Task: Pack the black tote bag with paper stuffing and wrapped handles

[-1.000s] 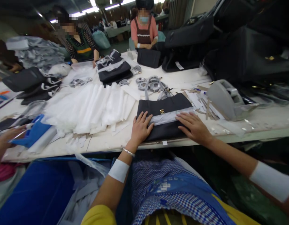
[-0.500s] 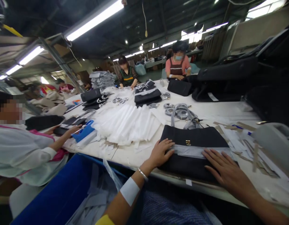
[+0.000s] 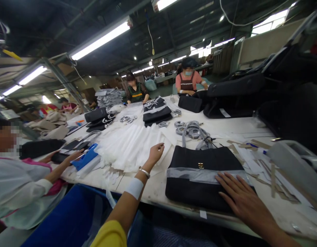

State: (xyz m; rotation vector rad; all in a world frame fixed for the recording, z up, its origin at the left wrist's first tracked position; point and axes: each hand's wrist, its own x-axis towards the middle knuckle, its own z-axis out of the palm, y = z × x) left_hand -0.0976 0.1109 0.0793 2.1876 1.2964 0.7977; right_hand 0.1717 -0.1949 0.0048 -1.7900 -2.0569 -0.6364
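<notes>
The black handbag (image 3: 197, 193) lies flat along the tabletop's (image 3: 154, 188) near edge, apparently for easy reach. The right hand (image 3: 242, 197) spreads over its translucent strip (image 3: 191, 175), likely steadying it; the left hand (image 3: 155, 153) curls beside the white sheets (image 3: 127, 145), whether pinching one I cannot tell.

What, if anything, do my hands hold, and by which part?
Nothing visibly: your right hand rests on the right side of the black bag; your left hand, fingers curled, shows nothing held.

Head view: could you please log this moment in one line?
left hand: over thin white sheets, contact unclear; right hand: spread on black rectangular handbag; handbag: lying on white table, translucent band across front
</notes>
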